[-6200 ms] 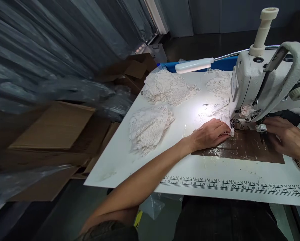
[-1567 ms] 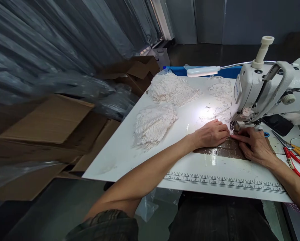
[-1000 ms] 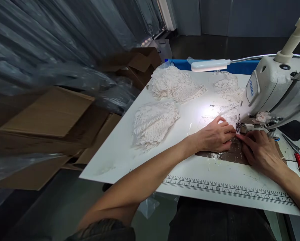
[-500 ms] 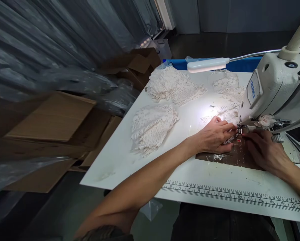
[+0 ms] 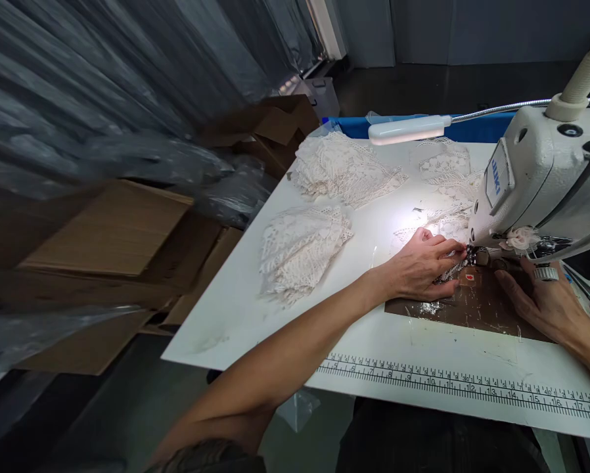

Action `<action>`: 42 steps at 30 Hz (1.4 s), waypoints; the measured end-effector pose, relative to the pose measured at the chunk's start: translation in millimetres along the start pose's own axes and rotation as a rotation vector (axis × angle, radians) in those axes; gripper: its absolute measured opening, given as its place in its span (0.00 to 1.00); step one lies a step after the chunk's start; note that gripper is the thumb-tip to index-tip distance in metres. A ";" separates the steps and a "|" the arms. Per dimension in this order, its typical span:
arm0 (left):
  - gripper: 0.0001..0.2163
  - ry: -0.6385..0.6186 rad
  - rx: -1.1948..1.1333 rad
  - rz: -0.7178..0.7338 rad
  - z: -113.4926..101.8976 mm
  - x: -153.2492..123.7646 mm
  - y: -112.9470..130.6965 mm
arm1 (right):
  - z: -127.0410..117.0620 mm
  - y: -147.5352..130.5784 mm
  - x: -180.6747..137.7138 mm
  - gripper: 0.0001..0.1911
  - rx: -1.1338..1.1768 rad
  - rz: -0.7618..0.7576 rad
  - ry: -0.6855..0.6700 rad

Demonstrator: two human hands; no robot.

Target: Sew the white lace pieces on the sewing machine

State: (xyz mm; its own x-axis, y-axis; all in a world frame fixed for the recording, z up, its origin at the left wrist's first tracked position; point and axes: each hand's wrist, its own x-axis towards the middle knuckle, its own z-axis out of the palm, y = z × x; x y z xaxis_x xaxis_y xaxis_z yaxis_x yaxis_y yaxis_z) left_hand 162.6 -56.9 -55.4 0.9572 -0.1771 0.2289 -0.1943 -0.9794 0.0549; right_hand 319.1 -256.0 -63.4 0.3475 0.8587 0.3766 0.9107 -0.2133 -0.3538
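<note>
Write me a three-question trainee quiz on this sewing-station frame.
1. True or false: the left hand presses the lace piece beside the sewing machine needle.
2. What is printed along the near edge of the table? A) ruler scale B) grid C) logo
3. Which hand lies on the brown patch, right of the needle?
Key: 1 true; 2 A; 3 the right hand.

One sewing machine [image 5: 541, 177], one lamp [image 5: 406, 128], three lace heaps [image 5: 302, 253] (the third beside the machine), one left hand [image 5: 423, 268], one right hand [image 5: 546, 301].
</note>
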 end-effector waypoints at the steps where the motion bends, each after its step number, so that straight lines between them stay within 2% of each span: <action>1: 0.20 -0.001 0.000 -0.007 0.1 0.0 0.4 | -0.8 1.3 -2.2 0.22 -0.029 -0.025 0.026; 5: 0.20 0.001 -0.007 -0.046 0.9 0.2 1.9 | -1.7 13.7 -5.1 0.17 -0.081 -0.004 0.143; 10: 0.22 0.060 0.041 -0.088 1.0 -1.1 4.9 | -1.9 20.1 -2.6 0.15 -0.007 0.068 0.212; 15: 0.26 0.110 0.161 -0.315 4.3 -2.4 13.0 | 0.3 22.3 -6.2 0.15 0.012 0.135 0.202; 21: 0.18 0.235 0.238 -0.389 2.5 -3.1 5.3 | 3.5 23.1 -8.7 0.17 0.025 0.219 0.189; 26: 0.14 0.269 0.278 -0.430 -8.4 -1.4 -10.3 | 1.6 11.4 -3.6 0.14 0.041 0.121 0.193; 32: 0.13 0.153 0.048 -0.437 -4.6 21.6 -14.3 | 1.9 3.0 -0.5 0.13 0.013 -0.061 0.241; 37: 0.10 0.132 -0.102 -0.518 4.8 34.0 -22.6 | 6.0 2.9 -4.1 0.14 -0.008 -0.101 0.242; 40: 0.10 0.166 -0.192 -0.526 -6.7 28.3 -22.8 | 6.4 -2.9 -6.9 0.14 -0.001 -0.122 0.263; 42: 0.10 0.140 -0.370 -0.493 -24.7 21.8 -19.2 | 5.8 -9.1 -9.1 0.15 0.003 -0.151 0.276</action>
State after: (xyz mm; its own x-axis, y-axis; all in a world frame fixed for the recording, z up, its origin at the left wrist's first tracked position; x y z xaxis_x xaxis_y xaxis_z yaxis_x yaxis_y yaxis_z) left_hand 181.9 -39.5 -27.4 0.9209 0.3254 0.2146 0.1771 -0.8397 0.5133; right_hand 306.4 -259.2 -68.6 0.2565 0.7217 0.6429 0.9560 -0.0915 -0.2786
